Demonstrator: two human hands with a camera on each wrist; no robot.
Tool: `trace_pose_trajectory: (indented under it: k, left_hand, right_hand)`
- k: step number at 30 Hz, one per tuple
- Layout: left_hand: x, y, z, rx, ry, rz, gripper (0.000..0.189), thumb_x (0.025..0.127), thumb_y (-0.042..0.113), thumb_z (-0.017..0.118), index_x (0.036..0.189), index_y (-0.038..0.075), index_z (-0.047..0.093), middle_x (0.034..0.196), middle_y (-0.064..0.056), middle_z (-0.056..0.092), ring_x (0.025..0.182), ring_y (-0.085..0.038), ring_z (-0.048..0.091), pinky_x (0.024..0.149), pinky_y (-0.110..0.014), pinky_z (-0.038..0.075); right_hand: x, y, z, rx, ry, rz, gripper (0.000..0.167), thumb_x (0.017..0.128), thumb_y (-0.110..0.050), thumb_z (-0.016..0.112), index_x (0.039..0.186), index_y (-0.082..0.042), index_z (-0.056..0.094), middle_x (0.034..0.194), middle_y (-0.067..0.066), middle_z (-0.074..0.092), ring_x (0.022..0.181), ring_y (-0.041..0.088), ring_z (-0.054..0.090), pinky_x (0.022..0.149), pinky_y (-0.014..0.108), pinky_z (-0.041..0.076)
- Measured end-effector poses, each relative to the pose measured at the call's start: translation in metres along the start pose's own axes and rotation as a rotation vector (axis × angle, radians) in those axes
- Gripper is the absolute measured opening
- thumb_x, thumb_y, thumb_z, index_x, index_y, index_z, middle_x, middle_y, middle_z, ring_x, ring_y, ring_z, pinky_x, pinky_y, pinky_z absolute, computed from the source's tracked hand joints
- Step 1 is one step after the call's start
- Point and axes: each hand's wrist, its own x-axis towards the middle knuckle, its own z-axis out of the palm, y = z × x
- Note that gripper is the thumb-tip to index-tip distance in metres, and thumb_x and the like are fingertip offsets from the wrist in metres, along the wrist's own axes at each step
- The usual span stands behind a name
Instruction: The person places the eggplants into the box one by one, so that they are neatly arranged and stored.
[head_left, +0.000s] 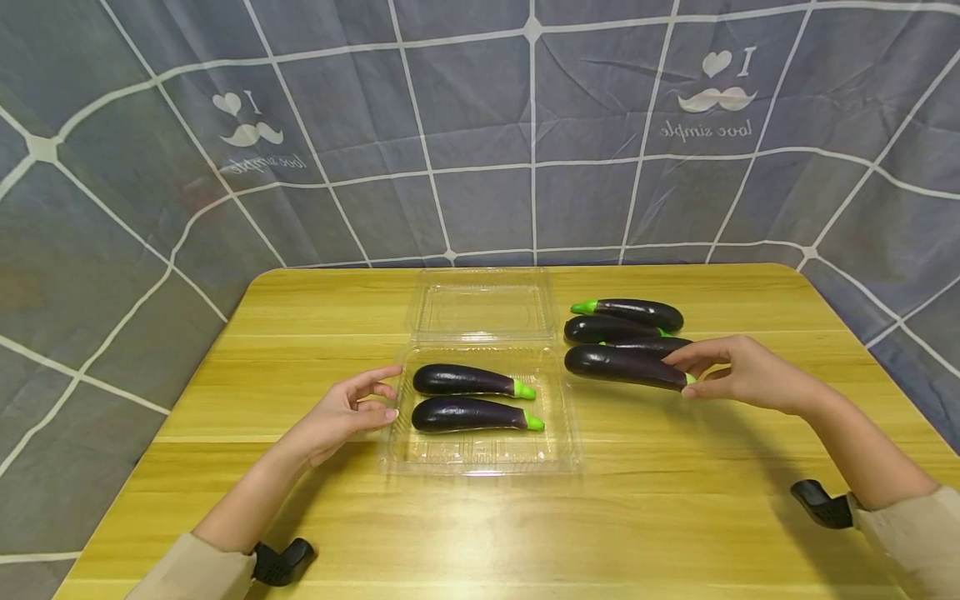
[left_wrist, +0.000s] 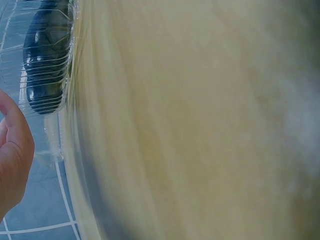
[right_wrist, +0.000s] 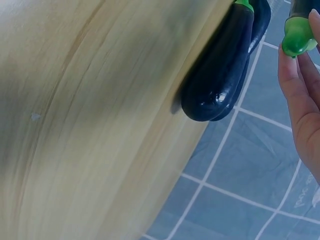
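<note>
My right hand (head_left: 750,375) pinches an eggplant (head_left: 618,365) near its green stem end, between thumb and fingers. In the right wrist view the green cap of this eggplant (right_wrist: 299,37) shows at the fingertips. Just behind it lie three more dark purple eggplants (head_left: 637,312), partly overlapping. A clear plastic clamshell box (head_left: 480,454) lies opened out at the middle, with two eggplants (head_left: 465,414) side by side in its base, stems to the right. At the box's left rim is my left hand (head_left: 348,412), thumb and index finger apart, fingertips at the edge.
The box's clear lid (head_left: 483,308) lies flat behind its base. All stands on a wooden table (head_left: 480,533) with a grey, white-lined cloth (head_left: 480,125) hanging behind it. Each wrist wears a black camera mount (head_left: 283,562).
</note>
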Motion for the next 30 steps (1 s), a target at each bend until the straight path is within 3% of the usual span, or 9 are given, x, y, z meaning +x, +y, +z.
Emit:
trace_pose_trajectory:
  k: [24, 30]
  left_hand:
    - [0.000, 0.001, 0.000, 0.017, 0.009, -0.007, 0.067, 0.086, 0.001, 0.063, 0.144, -0.002, 0.028, 0.109, -0.010, 0.045, 0.084, -0.010, 0.057, 0.075, -0.021, 0.051]
    - [0.000, 0.001, 0.000, 0.015, 0.009, -0.007, 0.067, 0.086, 0.001, 0.063, 0.144, -0.002, 0.028, 0.110, -0.010, 0.045, 0.084, -0.010, 0.057, 0.076, -0.021, 0.052]
  right_hand:
    - [0.021, -0.013, 0.010, 0.043, -0.065, -0.031, 0.040, 0.081, -0.020, 0.073, 0.117, -0.006, 0.064, 0.110, 0.009, 0.064, 0.096, 0.005, 0.060, 0.076, 0.025, 0.053]
    - [0.027, -0.018, 0.012, 0.041, -0.102, -0.026, 0.042, 0.081, -0.022, 0.073, 0.118, -0.006, 0.063, 0.115, 0.012, 0.063, 0.102, 0.013, 0.060, 0.079, 0.024, 0.052]
